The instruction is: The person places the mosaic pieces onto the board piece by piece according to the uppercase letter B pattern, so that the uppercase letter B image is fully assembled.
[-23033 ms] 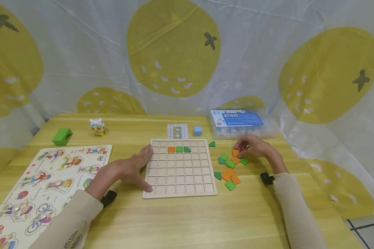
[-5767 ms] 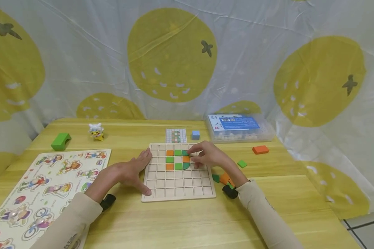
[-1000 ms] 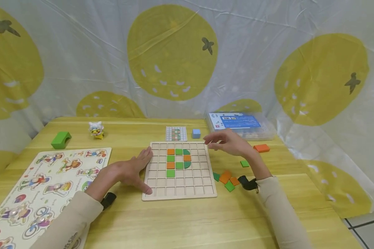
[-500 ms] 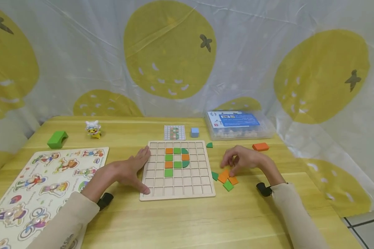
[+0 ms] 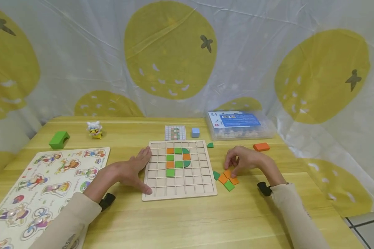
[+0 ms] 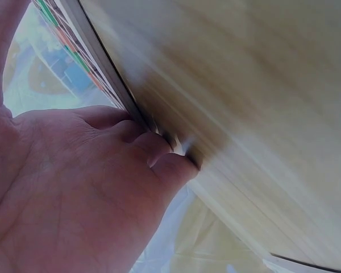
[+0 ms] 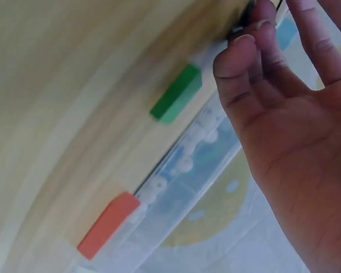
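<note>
My left hand [image 5: 129, 173] lies along the left edge of a wooden grid board [image 5: 193, 190], thumb on its near corner, fingers against the rim. Coloured tiles sit in the grid: a green tile [image 5: 170, 172] lies lowest, below an orange tile [image 5: 170, 164], with rounded dark-green pieces [image 5: 186, 163] to the right. My right hand [image 5: 244, 160] is bent over loose tiles right of the board, fingertips beside an orange tile [image 5: 226, 174]. No tile shows held. A green tile [image 7: 177, 94], in the right wrist view, lies near the curled fingers; the hand hides it in the head view.
A pattern card [image 5: 175, 132] and blue cube [image 5: 195, 132] stand behind the board. A clear plastic box [image 5: 241, 125] is at the back right, an orange block [image 5: 261, 147] before it. A picture puzzle board [image 5: 50, 180], green arch block [image 5: 59, 140] and small figurine [image 5: 95, 130] are left.
My right hand has moved from the board's far right corner down to the loose tiles. A dark-green quarter piece now lies by that corner. Orange tiles have spread apart. The left hand stays.
</note>
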`<action>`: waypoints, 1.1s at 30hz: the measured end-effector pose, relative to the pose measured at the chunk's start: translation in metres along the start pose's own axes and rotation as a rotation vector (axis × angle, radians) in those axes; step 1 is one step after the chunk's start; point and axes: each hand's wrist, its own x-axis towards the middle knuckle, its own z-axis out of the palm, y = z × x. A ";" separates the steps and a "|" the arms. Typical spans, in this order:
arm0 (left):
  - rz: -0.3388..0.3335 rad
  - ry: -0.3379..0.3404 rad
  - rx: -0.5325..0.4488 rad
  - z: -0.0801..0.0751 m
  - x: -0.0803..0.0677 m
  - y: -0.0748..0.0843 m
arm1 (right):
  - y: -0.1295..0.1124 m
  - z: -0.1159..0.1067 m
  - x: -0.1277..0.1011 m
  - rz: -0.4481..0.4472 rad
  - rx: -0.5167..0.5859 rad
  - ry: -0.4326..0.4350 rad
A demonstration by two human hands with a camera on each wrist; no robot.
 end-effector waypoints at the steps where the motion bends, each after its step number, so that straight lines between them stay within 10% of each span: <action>1: -0.002 0.001 -0.001 0.000 0.000 0.000 | 0.000 0.000 0.000 0.007 -0.008 0.004; 22: 0.013 0.001 0.013 0.000 0.002 -0.001 | -0.001 0.004 -0.004 -0.041 -0.037 0.059; 33: -0.001 -0.008 0.011 -0.001 0.002 0.001 | -0.093 0.045 0.062 -0.122 0.020 0.165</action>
